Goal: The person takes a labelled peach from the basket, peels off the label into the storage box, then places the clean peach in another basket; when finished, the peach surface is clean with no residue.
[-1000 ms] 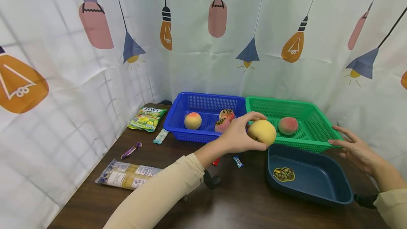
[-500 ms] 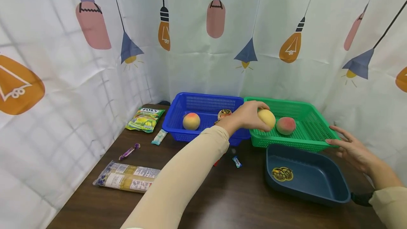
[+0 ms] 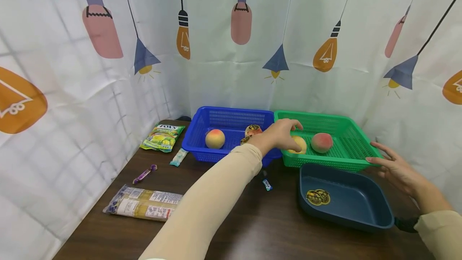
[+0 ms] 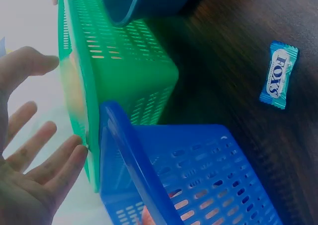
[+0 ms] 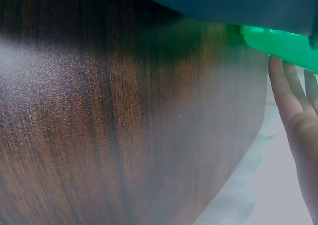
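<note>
While the left grip (image 3: pixel 278 135) spread empty beside the yellow peach (image 3: pixel 300 141) in the green basket (image 3: pixel 326 163), the right grip (image 3: pixel 401 171) touched that basket, fingers extended; such fruit probably bruised, wanting gentle side-cupping.

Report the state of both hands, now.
Left hand: open, close to the yellow fruit.
Right hand: open, touching the green basket.

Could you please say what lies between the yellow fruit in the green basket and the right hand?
In the head view: a reddish peach, then a bare stretch and rim of the green basket.
</note>
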The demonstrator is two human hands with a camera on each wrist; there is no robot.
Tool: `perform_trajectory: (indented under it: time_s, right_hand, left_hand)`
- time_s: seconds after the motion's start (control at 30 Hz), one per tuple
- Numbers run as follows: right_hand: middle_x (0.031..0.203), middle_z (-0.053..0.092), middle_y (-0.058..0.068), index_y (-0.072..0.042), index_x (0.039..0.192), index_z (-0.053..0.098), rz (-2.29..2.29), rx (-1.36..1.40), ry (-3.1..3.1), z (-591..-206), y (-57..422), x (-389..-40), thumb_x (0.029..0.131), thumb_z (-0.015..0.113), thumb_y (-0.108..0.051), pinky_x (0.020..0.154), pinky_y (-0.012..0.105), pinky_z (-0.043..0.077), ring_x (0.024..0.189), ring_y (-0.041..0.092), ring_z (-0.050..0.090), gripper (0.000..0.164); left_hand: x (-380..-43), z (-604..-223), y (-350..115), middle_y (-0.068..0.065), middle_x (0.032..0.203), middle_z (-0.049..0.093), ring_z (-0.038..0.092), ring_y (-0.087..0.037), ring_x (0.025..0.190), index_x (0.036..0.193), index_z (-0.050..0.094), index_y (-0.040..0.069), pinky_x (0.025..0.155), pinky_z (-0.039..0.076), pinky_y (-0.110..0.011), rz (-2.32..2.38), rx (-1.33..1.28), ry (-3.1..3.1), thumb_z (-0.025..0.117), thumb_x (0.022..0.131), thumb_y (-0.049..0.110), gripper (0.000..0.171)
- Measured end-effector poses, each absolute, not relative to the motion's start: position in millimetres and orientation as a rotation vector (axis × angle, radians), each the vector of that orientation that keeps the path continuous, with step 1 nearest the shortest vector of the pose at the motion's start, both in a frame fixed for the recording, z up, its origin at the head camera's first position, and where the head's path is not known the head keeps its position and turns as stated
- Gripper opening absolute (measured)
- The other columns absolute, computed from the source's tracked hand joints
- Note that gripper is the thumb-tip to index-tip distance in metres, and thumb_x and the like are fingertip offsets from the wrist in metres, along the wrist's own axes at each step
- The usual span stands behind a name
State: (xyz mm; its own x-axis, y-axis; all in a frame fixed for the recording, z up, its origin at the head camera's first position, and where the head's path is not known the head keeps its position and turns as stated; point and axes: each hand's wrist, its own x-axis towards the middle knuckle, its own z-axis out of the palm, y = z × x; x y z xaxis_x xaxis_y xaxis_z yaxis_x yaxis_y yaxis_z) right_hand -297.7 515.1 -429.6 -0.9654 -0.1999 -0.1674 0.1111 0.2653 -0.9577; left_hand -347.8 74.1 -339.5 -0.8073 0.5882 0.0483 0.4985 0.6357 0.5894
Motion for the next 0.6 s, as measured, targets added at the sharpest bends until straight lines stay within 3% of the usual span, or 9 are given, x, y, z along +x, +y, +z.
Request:
perform_trajectory:
  time_s: [0.13, 0.4, 0.43, 0.5, 0.6]
  right_hand:
    - [0.169, -0.055, 0.003, -0.045, 0.178, -0.002, -1.767, -0.079, 2.286, -430.0, 514.4, -298.4, 0.118, 0.054, -0.025, 0.124, 0.086, -0.004, 0.164, 0.056, -0.024, 0.084]
    - [0.17, -0.054, 0.007, -0.045, 0.178, -0.001, -1.759, -0.069, 2.308, -429.3, 513.4, -292.3, 0.118, 0.053, -0.027, 0.125, 0.086, -0.003, 0.164, 0.054, -0.025, 0.082]
    - [0.171, -0.052, 0.01, -0.044, 0.178, -0.001, -1.737, -0.069, 2.331, -428.4, 513.0, -291.3, 0.118, 0.053, -0.028, 0.125, 0.086, 0.0, 0.164, 0.054, -0.025, 0.082]
    - [0.175, -0.044, 0.017, -0.041, 0.179, 0.0, -1.647, -0.056, 2.414, -424.6, 511.4, -289.6, 0.118, 0.054, -0.031, 0.128, 0.075, 0.024, 0.166, 0.056, -0.019, 0.082]
    - [0.182, -0.023, 0.029, -0.031, 0.18, 0.004, -1.446, -0.061, 2.598, -415.7, 507.9, -286.6, 0.116, 0.058, -0.037, 0.113, 0.046, 0.05, 0.167, 0.059, 0.002, 0.084]
  left_hand:
    - [-347.6, -342.2, 74.0, -0.005, 0.161, 0.059, 0.059, -0.024, 0.146, 0.152, 0.063, 0.027, 0.104, 0.059, -0.036, 0.861, 0.929, 2.705, 0.089, 0.094, 0.033, 0.064]
    - [-332.6, -343.3, 66.5, -0.004, 0.157, 0.06, 0.06, -0.023, 0.144, 0.152, 0.064, 0.026, 0.109, 0.058, -0.038, 0.872, 0.988, 2.715, 0.089, 0.095, 0.035, 0.062]
    - [-330.8, -343.0, 65.9, -0.004, 0.157, 0.06, 0.059, -0.023, 0.144, 0.152, 0.064, 0.026, 0.11, 0.058, -0.038, 0.87, 1.002, 2.716, 0.089, 0.095, 0.035, 0.062]
    - [-327.8, -342.6, 64.1, -0.003, 0.156, 0.061, 0.06, -0.023, 0.144, 0.151, 0.065, 0.025, 0.11, 0.058, -0.039, 0.876, 1.039, 2.722, 0.088, 0.095, 0.036, 0.062]
    - [-324.7, -341.1, 59.5, -0.002, 0.158, 0.06, 0.058, -0.023, 0.145, 0.154, 0.061, 0.026, 0.112, 0.057, -0.042, 0.92, 1.075, 2.708, 0.088, 0.096, 0.037, 0.065]
